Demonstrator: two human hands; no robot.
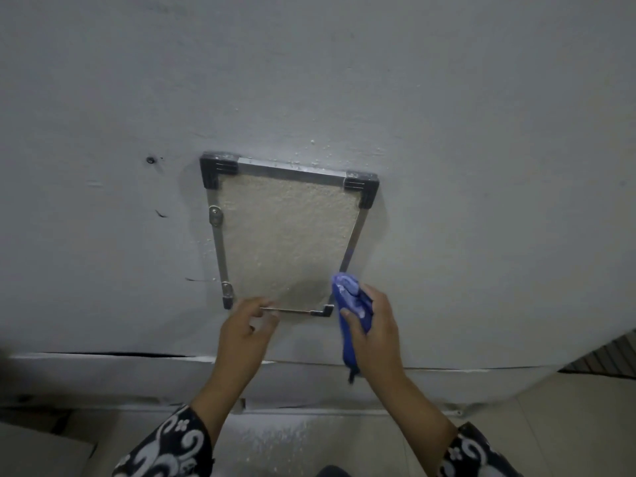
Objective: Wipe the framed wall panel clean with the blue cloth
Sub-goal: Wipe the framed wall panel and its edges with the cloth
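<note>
The framed wall panel (287,241) is a textured beige sheet in a metal frame with black plastic corners, set low in a white wall. My right hand (373,327) grips the bunched blue cloth (351,304) against the frame's lower right corner, and a tail of the cloth hangs down below the hand. My left hand (246,330) is at the frame's bottom edge near the lower left corner, with its fingers curled onto the thin metal strip there.
The white wall (447,166) has a small dark hole (150,160) and scuff marks left of the panel. A cracked white baseboard (103,359) runs below. Pale floor tiles (568,425) lie underneath, dusted with white flakes.
</note>
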